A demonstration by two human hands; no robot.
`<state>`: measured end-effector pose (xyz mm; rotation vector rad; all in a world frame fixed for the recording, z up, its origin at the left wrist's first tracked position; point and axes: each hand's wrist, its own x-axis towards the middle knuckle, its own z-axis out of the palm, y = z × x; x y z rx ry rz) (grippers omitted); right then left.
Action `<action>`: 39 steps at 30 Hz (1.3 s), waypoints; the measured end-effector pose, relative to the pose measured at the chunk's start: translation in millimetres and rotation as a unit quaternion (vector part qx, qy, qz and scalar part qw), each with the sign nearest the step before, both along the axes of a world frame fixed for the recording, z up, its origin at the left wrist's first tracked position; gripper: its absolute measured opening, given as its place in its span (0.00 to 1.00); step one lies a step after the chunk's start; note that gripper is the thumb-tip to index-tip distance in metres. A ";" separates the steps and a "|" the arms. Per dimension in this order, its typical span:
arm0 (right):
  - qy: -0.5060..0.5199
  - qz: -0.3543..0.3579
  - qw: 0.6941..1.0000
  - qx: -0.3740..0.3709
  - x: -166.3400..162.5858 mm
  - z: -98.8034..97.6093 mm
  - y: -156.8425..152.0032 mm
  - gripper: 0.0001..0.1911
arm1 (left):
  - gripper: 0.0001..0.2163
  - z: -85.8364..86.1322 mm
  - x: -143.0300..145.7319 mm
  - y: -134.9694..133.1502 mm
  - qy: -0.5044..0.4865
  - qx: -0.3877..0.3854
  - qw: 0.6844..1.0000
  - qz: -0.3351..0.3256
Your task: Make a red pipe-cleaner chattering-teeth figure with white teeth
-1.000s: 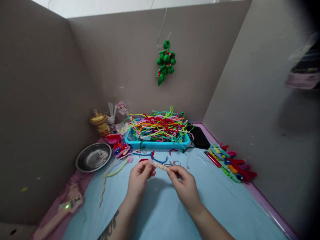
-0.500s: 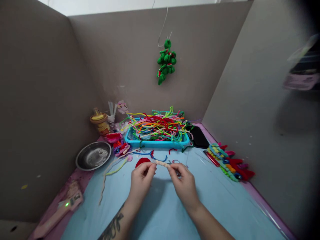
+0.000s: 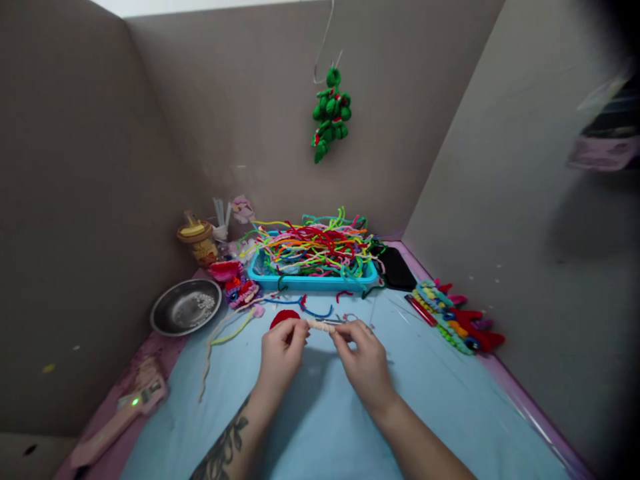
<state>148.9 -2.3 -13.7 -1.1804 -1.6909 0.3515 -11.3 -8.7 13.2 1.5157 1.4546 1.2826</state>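
A short cream coiled pipe cleaner [image 3: 321, 325] stretches between my two hands above the light blue table cover [image 3: 450, 413]. My left hand [image 3: 281, 353] pinches its left end with closed fingers. My right hand [image 3: 361, 360] pinches its right end, fingers curled. Just behind the left hand lies a red round piece [image 3: 283, 318]. A metal tool [image 3: 345, 319], perhaps scissors, lies behind the right hand.
A blue tray [image 3: 310, 280] heaped with coloured pipe cleaners stands at the back. A steel bowl [image 3: 185, 307] and yellow jar [image 3: 196, 240] are at left, a pink device [image 3: 117, 417] near left. Finished coloured pieces [image 3: 455, 320] and a black phone [image 3: 397, 268] lie right. A green figure [image 3: 329, 113] hangs above.
Both hands have shifted slightly toward the tray while keeping hold of the cream piece; the span between them is a little shorter. The view tilted down slightly.
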 end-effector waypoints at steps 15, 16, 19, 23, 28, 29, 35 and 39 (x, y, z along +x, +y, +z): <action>-0.123 -0.032 0.986 0.112 7.2 4.0 4.8 0.09 | 0.09 -1.0 2.0 7.8 -0.127 -0.136 0.982 -0.009; -0.136 -0.031 0.983 0.117 7.9 5.0 5.2 0.09 | 0.10 -1.5 2.2 8.1 -0.132 -0.143 0.981 -0.009; -0.166 -0.032 0.976 0.134 9.5 6.7 5.9 0.11 | 0.14 -2.2 3.3 7.9 -0.124 -0.153 0.980 -0.010; -0.174 -0.030 0.975 0.138 10.1 4.3 6.6 0.11 | 0.18 0.7 4.3 6.8 -0.098 -0.149 0.984 -0.003; -0.123 -0.038 0.985 0.111 10.5 -0.2 8.6 0.07 | 0.17 2.2 1.9 7.0 -0.105 -0.154 0.982 -0.017; -0.109 -0.033 0.989 0.099 10.7 -0.4 9.1 0.06 | 0.17 1.3 0.9 7.3 -0.101 -0.148 0.984 -0.021; -0.077 0.030 0.996 0.029 11.5 2.6 10.0 0.13 | 0.12 -3.6 -3.1 7.9 -0.063 -0.085 0.994 -0.029; -0.075 0.054 0.996 0.018 10.2 2.4 10.2 0.11 | 0.10 1.2 -3.6 5.5 -0.024 -0.034 0.999 -0.034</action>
